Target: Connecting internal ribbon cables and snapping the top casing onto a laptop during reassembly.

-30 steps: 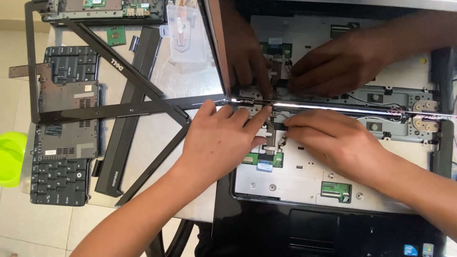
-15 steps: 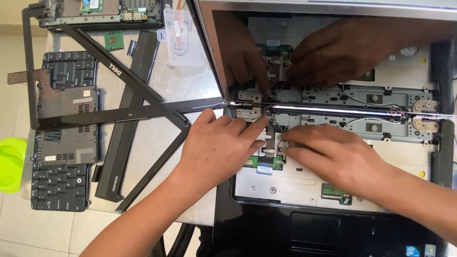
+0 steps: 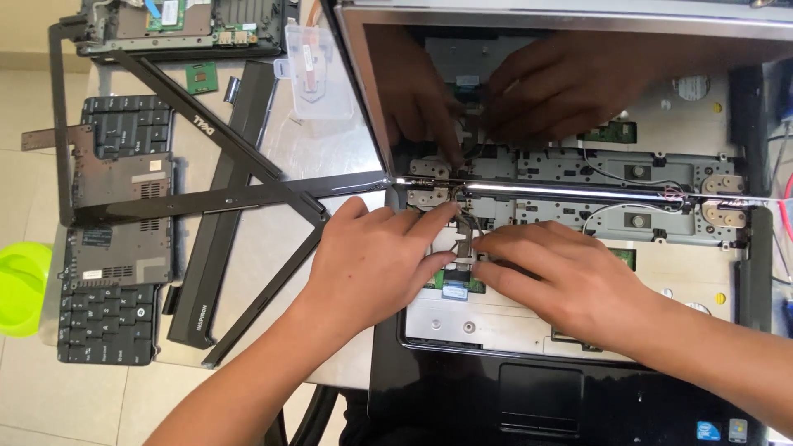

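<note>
Keyboard (image 3: 106, 322) and bezel (image 3: 190, 198) already lie aside (teardown well along), while left hand (image 3: 372, 264) and right hand (image 3: 570, 281) pinch a small cable (image 3: 464, 235) on the laptop (image 3: 496, 322), still attached.

Black keyboard (image 3: 106, 326), screen bezel (image 3: 206, 198), green bowl (image 3: 21, 285).

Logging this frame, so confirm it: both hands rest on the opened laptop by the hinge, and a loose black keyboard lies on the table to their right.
Wrong side. The head view shows the loose black keyboard on the table to the left of the hands. The rest holds: the left hand and the right hand rest on the opened laptop by the hinge.
</note>
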